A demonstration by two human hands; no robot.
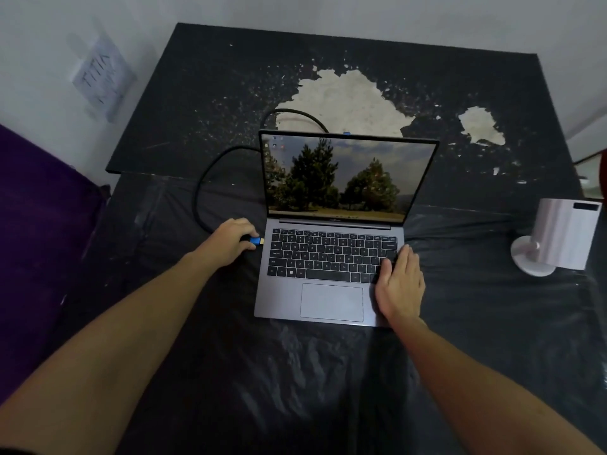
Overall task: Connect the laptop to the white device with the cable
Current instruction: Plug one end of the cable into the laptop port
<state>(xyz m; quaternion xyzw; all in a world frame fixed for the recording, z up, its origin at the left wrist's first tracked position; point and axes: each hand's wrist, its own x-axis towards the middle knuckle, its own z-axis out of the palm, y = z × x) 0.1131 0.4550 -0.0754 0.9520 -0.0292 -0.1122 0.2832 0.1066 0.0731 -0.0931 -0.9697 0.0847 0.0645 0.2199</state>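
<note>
An open grey laptop (331,303) sits in the middle of the dark table, its screen showing trees. My left hand (231,239) grips the blue plug (255,241) of a black cable (198,188), its gold tip just short of the laptop's left edge. The cable loops back behind the screen, where a second blue plug (346,133) peeks over the lid. My right hand (399,284) lies flat on the laptop's right palm rest and keys. The white device (558,238), a box on a round foot, stands at the right, apart from the cable.
The table (197,93) is black with large patches of worn, pale surface behind the laptop. Crinkled dark plastic sheeting (295,372) covers its near part. A purple cloth (39,224) lies at the left edge. A paper note (101,77) hangs on the left wall.
</note>
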